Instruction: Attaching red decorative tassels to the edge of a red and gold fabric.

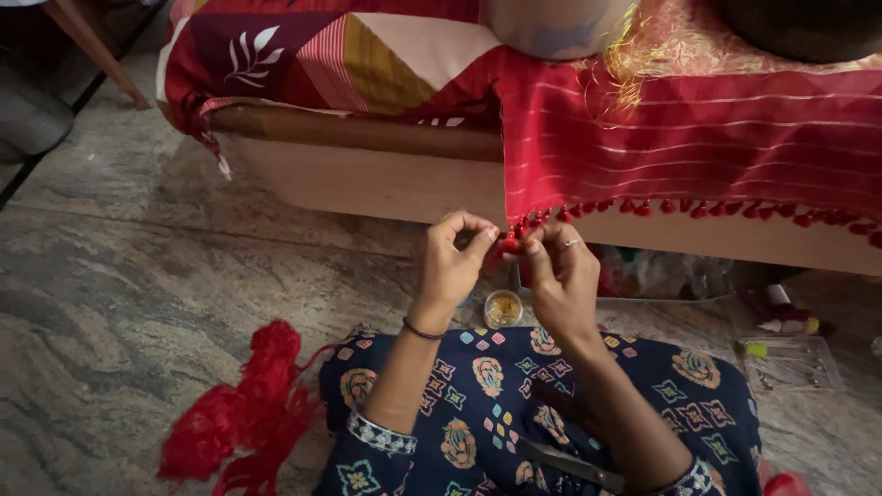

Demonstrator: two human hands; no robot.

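A red cloth with thin gold stripes (698, 147) hangs over the edge of a wooden bed, and a row of small red tassels (698, 209) runs along its hem. My left hand (453, 260) and my right hand (559, 274) meet at the hem's left corner. Both pinch a small red tassel (508, 244) between fingertips. The right hand wears a ring. A dark bangle circles my left wrist. Scissors (565, 459) lie on my lap, on dark blue patterned fabric.
A bundle of red thread (243, 413) lies on the stone floor at my left. A small round tin (503, 309) sits below my hands. A clear plastic box (790, 363) and small bottles (785, 321) rest on the right. A patterned cushion (312, 55) tops the bed.
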